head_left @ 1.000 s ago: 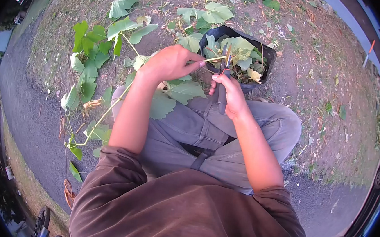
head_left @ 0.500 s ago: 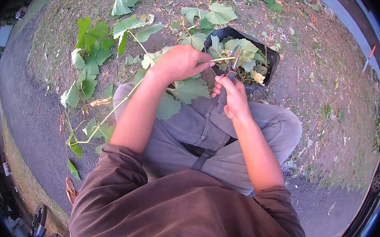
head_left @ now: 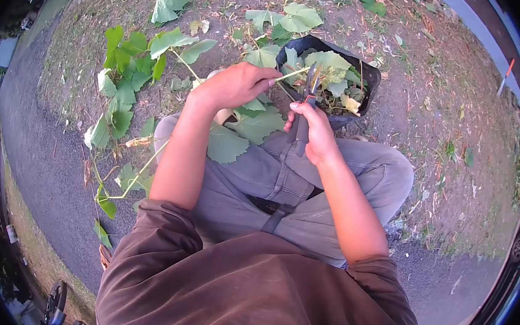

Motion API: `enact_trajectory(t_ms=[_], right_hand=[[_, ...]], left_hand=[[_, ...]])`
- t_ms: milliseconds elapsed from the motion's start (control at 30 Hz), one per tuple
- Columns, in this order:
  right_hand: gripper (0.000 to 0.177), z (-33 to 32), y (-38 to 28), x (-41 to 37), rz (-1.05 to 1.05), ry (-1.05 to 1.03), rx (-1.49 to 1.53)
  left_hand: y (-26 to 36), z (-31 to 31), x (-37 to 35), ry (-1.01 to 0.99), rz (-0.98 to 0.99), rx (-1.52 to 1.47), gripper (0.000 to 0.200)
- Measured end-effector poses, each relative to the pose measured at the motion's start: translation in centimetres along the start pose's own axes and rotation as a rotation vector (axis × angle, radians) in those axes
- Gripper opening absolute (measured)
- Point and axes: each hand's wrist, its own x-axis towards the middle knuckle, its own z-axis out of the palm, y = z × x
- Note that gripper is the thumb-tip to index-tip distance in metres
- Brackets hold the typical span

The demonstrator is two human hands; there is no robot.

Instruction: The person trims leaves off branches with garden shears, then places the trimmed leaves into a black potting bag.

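Note:
My left hand (head_left: 232, 87) is closed in a pinch on a green vine stem (head_left: 292, 74), whose end points toward the black container (head_left: 371, 92). The stem's other part trails back past my left forearm, with broad green leaves (head_left: 257, 125) hanging below the hand over my leg. Wrapped around dark-handled pruning shears (head_left: 302, 132) is my right hand (head_left: 317, 129). The shears' blades point away from me, parted slightly, with the stem's end right at them. Cut leaves (head_left: 330, 63), some yellowed, fill the container just beyond both hands.
A leafy vine (head_left: 124, 92) lies on the ground to the left, and more leaves (head_left: 300, 19) lie beyond the container. My crossed legs (head_left: 365, 165) are below the hands. Asphalt (head_left: 55, 175) borders the dirt and grass; an orange-tipped stake (head_left: 508, 73) stands far right.
Both hands have shifted a little to the left, carrying the stem and shears along. The shears' blades and handles look slightly further apart.

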Motion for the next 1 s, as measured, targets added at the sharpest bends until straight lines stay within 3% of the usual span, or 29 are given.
enact_trajectory(t_ms=[133, 333, 400, 567, 933, 1000], right_hand=[[0.021, -0.5, -0.4, 0.3, 0.013, -0.002, -0.070], [0.021, -1.0, -0.4, 0.7, -0.003, 0.025, -0.127], [0.020, -1.3, -0.6, 0.7, -0.015, 0.022, -0.167], [0.019, -1.0, -0.4, 0.5, -0.047, -0.022, -0.278], [0.026, -0.5, 0.7, 0.8, -0.090, 0.037, -0.122], [0.025, -0.4, 0.6, 0.9, -0.072, 0.042, -0.084]], left_hand=[[0.3, -0.4, -0.1, 0.021, 0.030, -0.040, 0.036], [1.4, -0.4, -0.2, -0.131, -0.096, 0.064, 0.036], [0.3, 0.0, -0.2, -0.040, 0.023, 0.017, 0.039], [0.3, 0.1, -0.2, -0.034, 0.029, -0.011, 0.039], [1.3, 0.9, 0.1, -0.010, -0.030, 0.124, 0.035], [1.6, 1.0, 0.1, 0.054, 0.018, 0.345, 0.032]])
